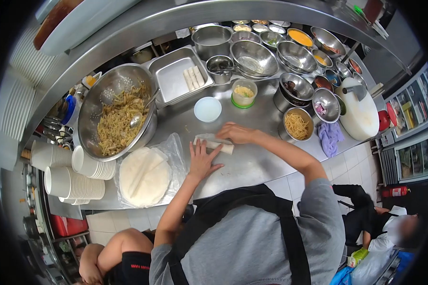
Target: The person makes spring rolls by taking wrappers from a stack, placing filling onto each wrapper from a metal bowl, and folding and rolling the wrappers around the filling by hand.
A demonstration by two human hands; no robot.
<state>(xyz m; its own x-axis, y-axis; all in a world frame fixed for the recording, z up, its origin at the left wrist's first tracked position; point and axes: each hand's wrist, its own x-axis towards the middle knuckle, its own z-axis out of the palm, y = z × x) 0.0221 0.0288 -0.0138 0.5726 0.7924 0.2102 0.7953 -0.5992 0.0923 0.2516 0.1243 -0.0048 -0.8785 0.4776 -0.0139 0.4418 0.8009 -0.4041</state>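
A partly rolled spring roll (pixel 227 148) lies on the steel counter under both hands. My left hand (pixel 203 161) has its fingers spread, the tips resting on the roll's left part. My right hand (pixel 237 133) is closed, with curled fingers at the far edge of the wrapper; its fingertips are partly hidden. Left of the hands, a stack of round white wrappers (pixel 145 176) sits on a clear plastic bag (pixel 177 159). Just beyond the hands is a bowl of pale liquid (pixel 208 109). Several finished rolls (pixel 193 78) lie in a steel tray (pixel 169 78).
A big steel bowl (pixel 88 102) holds shredded filling (pixel 121 124) and a spoon (pixel 136 119). Stacked white tubs (pixel 76 184) stand at left. A green-based container (pixel 243 95), a fries-like bowl (pixel 297 124) and a purple cloth (pixel 330 137) are at right. Other people are nearby.
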